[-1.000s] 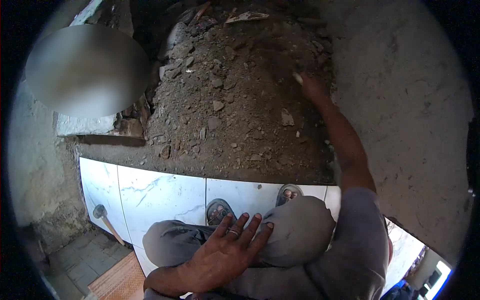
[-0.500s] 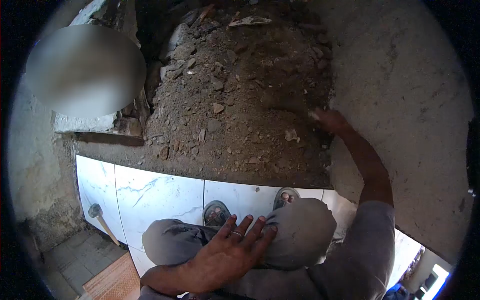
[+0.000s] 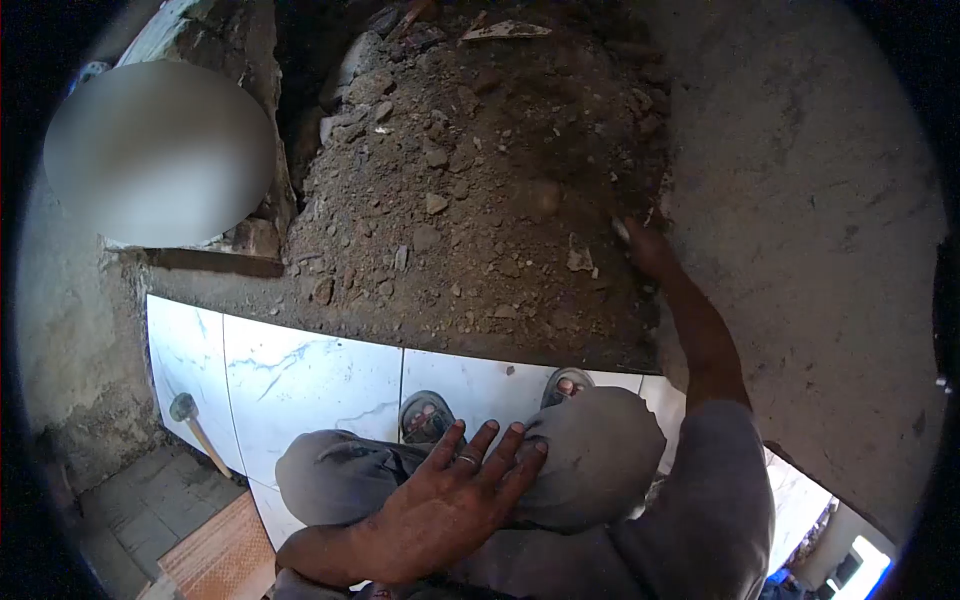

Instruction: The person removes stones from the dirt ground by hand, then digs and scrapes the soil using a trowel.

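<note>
My left hand (image 3: 450, 505) lies on my lap by the bent knees, palm down with its fingers spread, a ring on one of them. It holds nothing. My right hand (image 3: 648, 248) reaches out to the right side of the rubble and soil (image 3: 440, 240), close to the grey wall. Its fingers are closed, and a small pale end (image 3: 621, 230) sticks out from them. What the hand grips is too dark and blurred to name. Loose stones and a broken pale chip (image 3: 579, 255) lie in the soil near this hand.
White marbled tiles (image 3: 310, 385) run under my sandalled feet along the soil's edge. A hammer or mallet (image 3: 195, 425) lies on the left tiles. Orange patterned board (image 3: 220, 550) is at lower left. A grey wall (image 3: 800, 250) bounds the right; a blurred patch covers the upper left.
My right hand has shifted slightly left and nearer to me, still beside the wall. The left hand stays on my lap. The whole view has shifted a little.
</note>
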Tool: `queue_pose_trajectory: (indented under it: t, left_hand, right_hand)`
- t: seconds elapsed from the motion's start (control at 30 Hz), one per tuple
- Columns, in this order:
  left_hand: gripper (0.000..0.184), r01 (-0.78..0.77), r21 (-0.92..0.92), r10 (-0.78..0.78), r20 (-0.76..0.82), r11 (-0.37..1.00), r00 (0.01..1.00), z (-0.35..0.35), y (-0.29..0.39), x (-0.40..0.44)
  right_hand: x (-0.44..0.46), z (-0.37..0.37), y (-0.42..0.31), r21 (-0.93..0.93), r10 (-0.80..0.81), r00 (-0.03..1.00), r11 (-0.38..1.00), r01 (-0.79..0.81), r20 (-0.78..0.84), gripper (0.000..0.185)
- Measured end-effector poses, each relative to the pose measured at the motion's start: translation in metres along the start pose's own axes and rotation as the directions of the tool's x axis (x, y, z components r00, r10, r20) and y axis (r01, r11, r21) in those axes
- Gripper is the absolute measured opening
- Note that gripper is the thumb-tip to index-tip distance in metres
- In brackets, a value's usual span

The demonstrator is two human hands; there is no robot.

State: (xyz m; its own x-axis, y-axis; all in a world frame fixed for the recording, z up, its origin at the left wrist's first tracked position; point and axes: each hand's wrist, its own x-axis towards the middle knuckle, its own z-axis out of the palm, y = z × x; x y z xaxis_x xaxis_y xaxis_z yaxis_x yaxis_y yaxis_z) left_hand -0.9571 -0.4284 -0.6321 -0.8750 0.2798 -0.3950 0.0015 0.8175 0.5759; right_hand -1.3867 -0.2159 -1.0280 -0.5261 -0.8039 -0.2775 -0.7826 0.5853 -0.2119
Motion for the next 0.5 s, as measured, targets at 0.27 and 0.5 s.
queue_pose_trajectory:
  t: [0.27, 0.5]
  left_hand:
    - [0.053, -0.049, 0.021, 0.049, 0.006, 0.999, 0.999, 0.007, 0.001, -0.002]
    - [0.050, -0.052, 0.093, 0.057, -0.048, 0.994, 0.997, 0.004, 0.003, 0.008]
  right_hand:
    - [-0.092, -0.033, -0.080, 0.140, 0.187, 0.982, 0.973, -0.182, -0.027, 0.047]
    - [-0.085, 0.010, -0.236, 0.892, -0.061, 0.927, 0.300, -0.338, 0.371, 0.062]
